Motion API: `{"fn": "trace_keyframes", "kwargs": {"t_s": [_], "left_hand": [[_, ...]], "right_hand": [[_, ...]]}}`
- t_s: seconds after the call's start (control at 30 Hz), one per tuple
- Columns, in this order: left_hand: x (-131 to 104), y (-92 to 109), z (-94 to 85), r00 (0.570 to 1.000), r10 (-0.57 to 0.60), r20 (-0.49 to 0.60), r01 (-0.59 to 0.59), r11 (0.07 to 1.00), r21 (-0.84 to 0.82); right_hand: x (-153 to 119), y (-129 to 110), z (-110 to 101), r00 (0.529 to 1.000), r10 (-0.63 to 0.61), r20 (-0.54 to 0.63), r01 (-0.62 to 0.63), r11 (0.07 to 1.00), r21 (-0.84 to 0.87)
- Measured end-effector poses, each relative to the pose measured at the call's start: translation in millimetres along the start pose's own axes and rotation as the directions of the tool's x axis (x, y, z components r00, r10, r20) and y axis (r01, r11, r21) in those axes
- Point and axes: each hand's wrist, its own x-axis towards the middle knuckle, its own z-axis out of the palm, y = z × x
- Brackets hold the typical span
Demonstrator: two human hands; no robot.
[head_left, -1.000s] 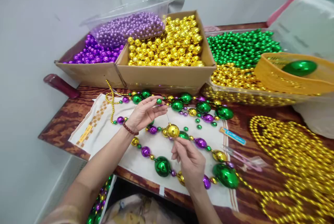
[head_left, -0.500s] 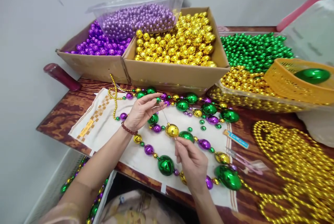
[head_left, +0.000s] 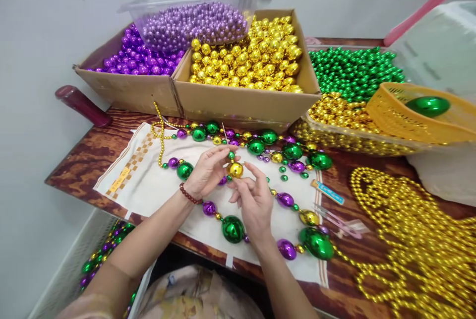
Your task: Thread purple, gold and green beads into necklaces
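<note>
My left hand (head_left: 208,172), with a brown bead bracelet at the wrist, is closed in a pinch around a thin white needle (head_left: 224,132) that sticks up past the fingertips. Right under this pinch hang a small green bead (head_left: 231,155) and a shiny gold bead (head_left: 235,169). Close beside the gold bead is my right hand (head_left: 255,202), thumb and forefinger apart; whether a fingertip touches it I cannot tell. Around both hands a strand of green, purple and gold beads, with a large green bead (head_left: 232,228), curves over a white cloth (head_left: 141,187).
Behind stand cardboard boxes of purple (head_left: 141,63) and gold beads (head_left: 241,63), with a clear tub (head_left: 193,24) on top. Green beads (head_left: 353,68) and a yellow basket (head_left: 390,115) are at right. Pink scissors (head_left: 344,224), a blue cutter (head_left: 327,191) and gold bead strings (head_left: 416,239) lie nearer.
The gold bead has risen to just below my left fingers, and the needle now points up above them. My right hand has moved up and left, its pinch loosened.
</note>
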Motion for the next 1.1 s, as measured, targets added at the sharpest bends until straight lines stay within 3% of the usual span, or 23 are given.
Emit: {"fn": "trace_keyframes", "kwargs": {"t_s": [0.1,0.2,0.27,0.37,0.5,0.57,0.7,0.9,1.1], "left_hand": [[-0.3,-7.4,7.1,0.998,0.023,-0.063,-0.024,0.999,-0.02],[5.4,-4.2,11.6,0.995,0.065,-0.078,-0.055,0.991,0.126],[9.9,2.9,13.6,0.999,0.028,0.039,-0.038,0.948,0.314],[15.2,17.4,18.0,0.971,-0.076,0.226,-0.076,0.8,0.595],[19.2,39.9,26.5,0.944,-0.147,0.296,-0.154,0.596,0.788],[20.1,50.3,30.9,0.933,-0.167,0.32,-0.185,0.54,0.821],[21.1,64.2,37.4,0.888,-0.202,0.412,-0.264,0.51,0.819],[25.3,73.0,33.7,0.835,-0.268,0.481,-0.333,0.45,0.829],[38.6,68.5,3.1,0.862,-0.18,0.473,-0.407,0.309,0.86]], "right_hand": [[4.8,-2.9,1.9,1.0,0.003,0.02,-0.002,0.999,-0.048],[14.3,-16.9,-7.9,0.999,-0.031,-0.019,0.029,0.995,-0.095],[26.6,-30.0,-17.3,0.994,-0.072,-0.078,0.064,0.992,-0.105],[50.0,-46.6,-28.7,0.996,-0.094,-0.007,0.094,0.995,-0.009],[69.5,-58.4,-35.2,0.974,-0.154,-0.163,0.193,0.946,0.261],[69.4,-61.5,-34.0,0.979,-0.14,-0.148,0.185,0.917,0.354],[60.6,-63.9,-24.7,0.989,-0.14,0.047,0.112,0.917,0.383],[64.1,-69.0,-21.7,0.988,-0.117,0.101,0.058,0.888,0.457],[63.9,-85.1,-48.2,0.987,-0.162,-0.006,0.142,0.846,0.513]]}}
